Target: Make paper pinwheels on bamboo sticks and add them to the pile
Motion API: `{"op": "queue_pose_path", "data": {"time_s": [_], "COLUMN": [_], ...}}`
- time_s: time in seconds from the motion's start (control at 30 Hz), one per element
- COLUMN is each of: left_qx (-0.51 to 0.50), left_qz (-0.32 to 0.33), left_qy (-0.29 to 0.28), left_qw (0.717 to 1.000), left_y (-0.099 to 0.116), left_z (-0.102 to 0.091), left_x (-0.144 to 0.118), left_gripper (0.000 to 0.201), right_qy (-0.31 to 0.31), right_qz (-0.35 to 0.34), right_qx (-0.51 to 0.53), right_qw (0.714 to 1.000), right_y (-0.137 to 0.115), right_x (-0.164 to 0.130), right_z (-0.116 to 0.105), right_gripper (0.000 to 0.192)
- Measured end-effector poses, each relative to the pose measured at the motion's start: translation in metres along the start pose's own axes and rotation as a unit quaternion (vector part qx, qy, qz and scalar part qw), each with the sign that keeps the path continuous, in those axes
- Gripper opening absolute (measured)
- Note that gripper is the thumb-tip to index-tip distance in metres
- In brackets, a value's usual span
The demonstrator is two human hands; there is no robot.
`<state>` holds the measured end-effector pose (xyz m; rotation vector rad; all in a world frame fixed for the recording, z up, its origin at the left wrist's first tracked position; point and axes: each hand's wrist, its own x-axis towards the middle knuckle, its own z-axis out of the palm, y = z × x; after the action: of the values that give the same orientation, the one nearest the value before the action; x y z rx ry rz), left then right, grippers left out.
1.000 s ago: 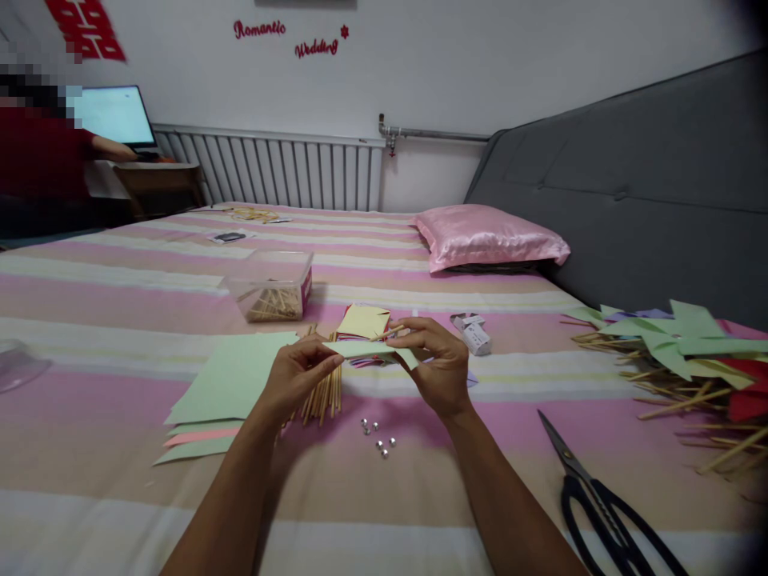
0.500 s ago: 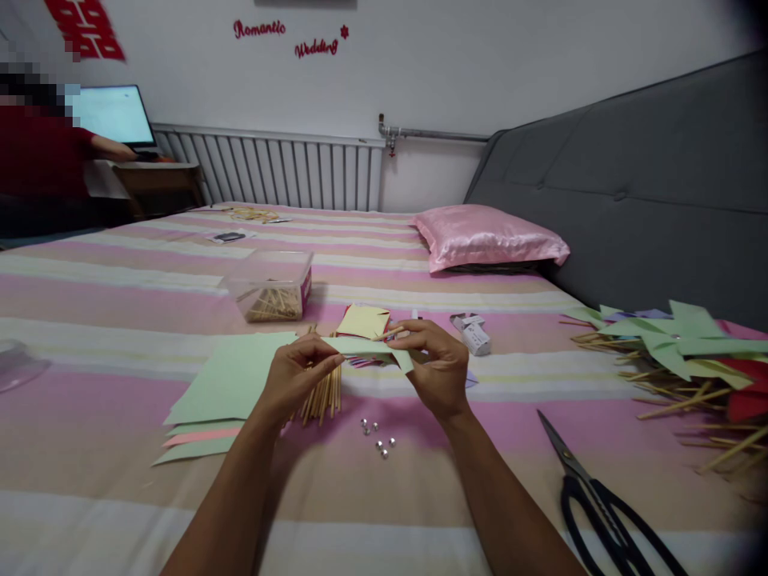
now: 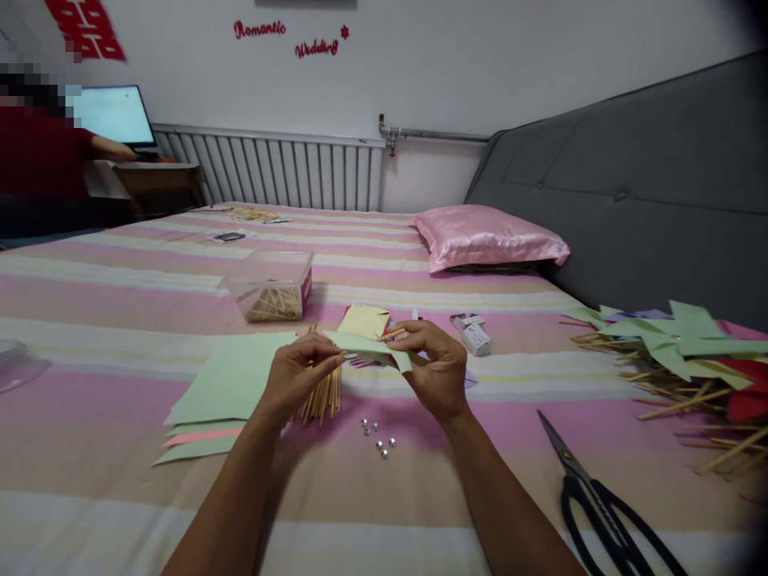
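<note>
Above the bed, my right hand (image 3: pixel 437 364) is closed on a piece of pale green paper (image 3: pixel 363 344) with folded, pointed flaps. A thin wooden stick (image 3: pixel 393 334) shows at its fingertips. My left hand (image 3: pixel 303 372) is pinched at the paper's left edge; what lies right between the fingertips is too small to make out. Just behind that hand lies a bundle of wooden sticks (image 3: pixel 324 396). Several small silvery beads (image 3: pixel 379 445) rest on the sheet below the paper. Left of my left hand are stacked green sheets (image 3: pixel 225 380).
A clear plastic box (image 3: pixel 273 288) of sticks stands behind. Beyond the paper lie yellow paper squares (image 3: pixel 363 322) and a small white box (image 3: pixel 477 338). At right are black-handled scissors (image 3: pixel 591 496) and finished paper pinwheels (image 3: pixel 678 336). A pink pillow (image 3: pixel 489 236) and a seated person (image 3: pixel 42 152) are farther off.
The green paper has tilted slightly, showing more of its upper face near my left fingers. Both hands stay almost in place.
</note>
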<state>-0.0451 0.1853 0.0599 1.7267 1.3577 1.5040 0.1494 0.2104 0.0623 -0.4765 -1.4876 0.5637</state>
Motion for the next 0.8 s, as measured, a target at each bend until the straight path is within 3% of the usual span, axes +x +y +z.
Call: {"op": "queue_pose_path", "data": {"time_s": [0.8], "left_qx": [0.018], "left_qz": [0.036], "left_qy": [0.013], "left_qw": [0.999], "left_y": [-0.0086], "left_z": [-0.0019], "left_x": [0.0011], "left_gripper": [0.012], "right_qy": [-0.011], "right_qz": [0.003], "right_qx": [0.023], "right_qw": [1.0], "right_y": [0.0006], "right_x": [0.0004], "right_z": [-0.0005], "right_gripper": [0.017]}}
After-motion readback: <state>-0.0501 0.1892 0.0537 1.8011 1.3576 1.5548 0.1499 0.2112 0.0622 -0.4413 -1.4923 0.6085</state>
